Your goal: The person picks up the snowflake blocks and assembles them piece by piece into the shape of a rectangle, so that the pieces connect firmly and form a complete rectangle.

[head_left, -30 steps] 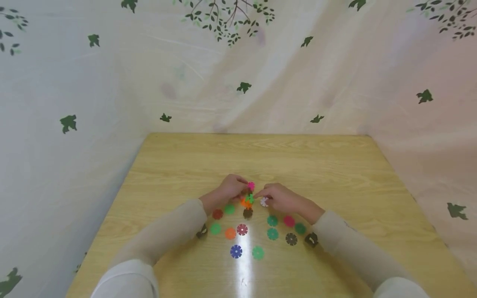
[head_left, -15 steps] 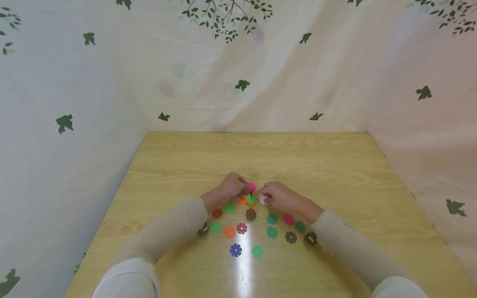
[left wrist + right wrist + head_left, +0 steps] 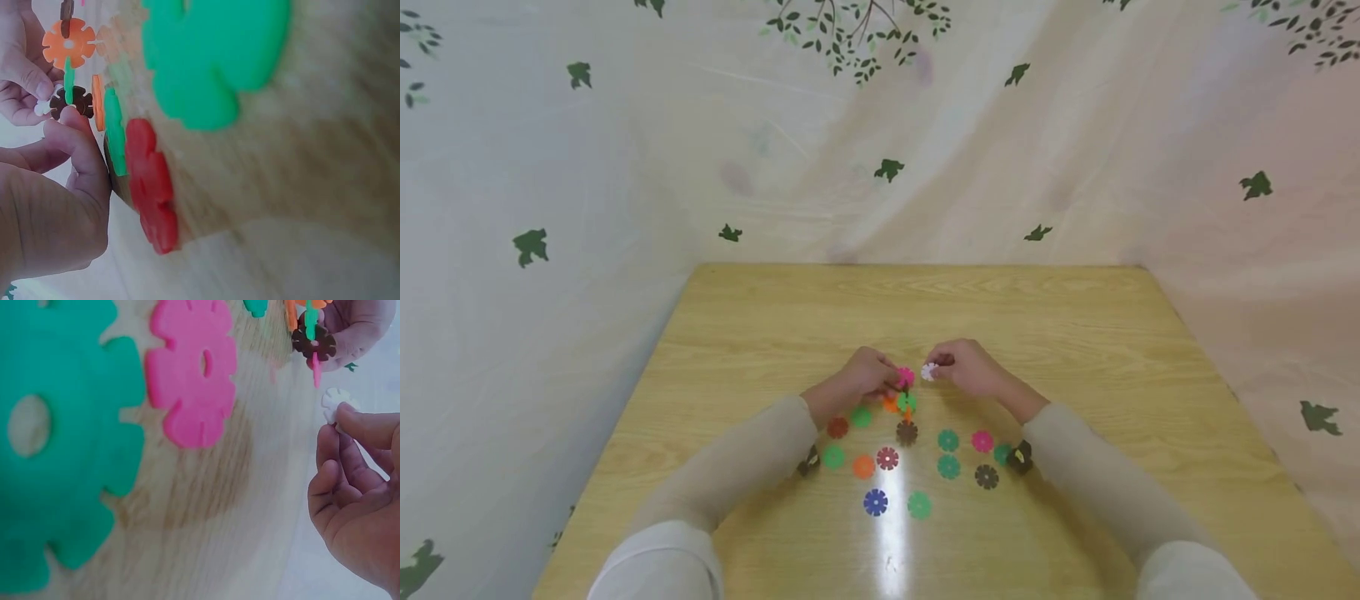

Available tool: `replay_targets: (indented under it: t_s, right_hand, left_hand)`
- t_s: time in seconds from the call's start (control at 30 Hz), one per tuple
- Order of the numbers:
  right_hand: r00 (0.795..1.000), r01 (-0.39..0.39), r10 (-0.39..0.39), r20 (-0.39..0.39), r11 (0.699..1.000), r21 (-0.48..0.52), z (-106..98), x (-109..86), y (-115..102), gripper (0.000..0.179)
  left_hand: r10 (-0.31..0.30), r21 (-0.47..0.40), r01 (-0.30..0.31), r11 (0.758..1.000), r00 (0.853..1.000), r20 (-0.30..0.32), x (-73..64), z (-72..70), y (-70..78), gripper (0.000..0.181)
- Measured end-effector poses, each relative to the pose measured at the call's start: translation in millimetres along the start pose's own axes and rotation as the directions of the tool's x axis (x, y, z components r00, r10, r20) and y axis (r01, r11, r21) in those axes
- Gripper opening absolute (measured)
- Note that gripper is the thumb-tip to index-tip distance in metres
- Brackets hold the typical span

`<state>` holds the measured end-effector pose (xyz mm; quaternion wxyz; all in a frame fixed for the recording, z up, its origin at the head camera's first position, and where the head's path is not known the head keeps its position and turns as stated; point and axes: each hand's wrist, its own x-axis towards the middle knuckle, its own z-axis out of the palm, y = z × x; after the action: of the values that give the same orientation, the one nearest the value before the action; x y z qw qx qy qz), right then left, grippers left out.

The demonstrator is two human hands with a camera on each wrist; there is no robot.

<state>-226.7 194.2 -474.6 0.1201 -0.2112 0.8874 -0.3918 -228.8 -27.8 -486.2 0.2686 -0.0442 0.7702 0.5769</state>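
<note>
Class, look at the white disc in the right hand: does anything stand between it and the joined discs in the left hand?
Nothing visible does. Between the white disc, pinched by the right hand, and the joined discs held by the left hand, there is only an open gap. The loose discs lie on its near side.

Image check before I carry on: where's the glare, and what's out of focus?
Head: a white glare streak runs down the table between the blue disc and pale green disc, with soft shadows beside the sleeves; left wrist: the large green disc nearest the lens is blurred; right wrist: the close teal disc is soft, the white disc in the right hand somewhat clearer.
</note>
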Motion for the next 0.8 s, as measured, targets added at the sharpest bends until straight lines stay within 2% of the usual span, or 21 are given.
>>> replay_targets:
  t_s: [0.47,0.8]
  right_hand:
    - [1.000,-0.028,0.028,-0.012,0.999,-0.044,2,11.4,2,0.008]
    - [1.000,-0.012,0.012,-0.010,0.998,-0.061,2,13.7,5,0.008]
  left_hand:
    - [-0.044,-0.031,0.045,0.999,0.998,0.038,2.1,-3.9,2.5,0.006]
    - [-0.022,-0.032,0.023,0.999,1.000,0.022,3.5,-3.8,1.5,0.007]
